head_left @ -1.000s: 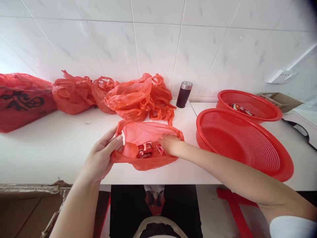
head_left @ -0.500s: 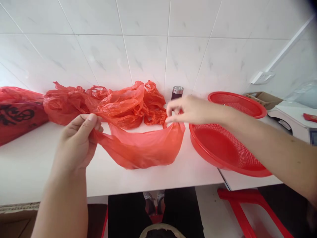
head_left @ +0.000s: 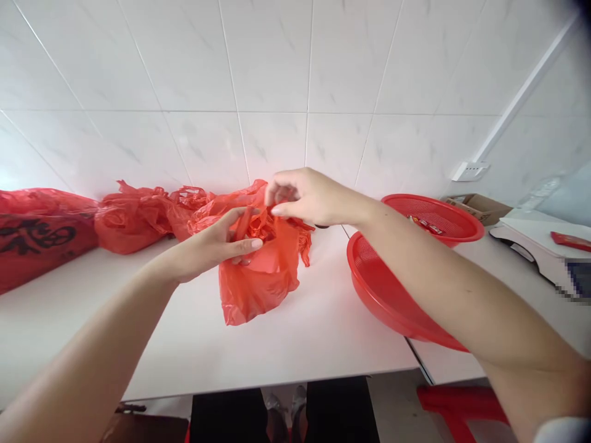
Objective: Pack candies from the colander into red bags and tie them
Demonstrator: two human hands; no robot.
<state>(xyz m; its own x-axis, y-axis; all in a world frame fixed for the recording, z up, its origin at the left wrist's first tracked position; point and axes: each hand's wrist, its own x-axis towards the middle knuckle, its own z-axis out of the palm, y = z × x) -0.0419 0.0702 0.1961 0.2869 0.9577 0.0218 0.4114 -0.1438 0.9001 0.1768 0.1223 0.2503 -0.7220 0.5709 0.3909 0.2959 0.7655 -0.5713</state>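
A thin red plastic bag point(head_left: 258, 286) hangs over the white table between my two hands, its mouth towards me. My left hand point(head_left: 226, 243) is at its left side, the handle looped round the fingers and the thumb held out. With bent fingers, my right hand point(head_left: 300, 197) grips the top of the bag on the other side; its fingertips are partly hidden. Just behind lies a crumpled heap of similar red bags point(head_left: 207, 215), partly covered by the hands.
Two red mesh baskets point(head_left: 364, 277) stand at the right, the rear one point(head_left: 471, 224) with small packets inside. Further right are a cardboard box point(head_left: 489, 209) and a white scale point(head_left: 521, 246). A large red bag with black writing point(head_left: 41, 240) lies far left. A tiled wall closes the back.
My hands have come closer together, the left moving right and the right moving left. The bag, stretched wide before, now hangs narrower and lower. The view has tilted up a little.
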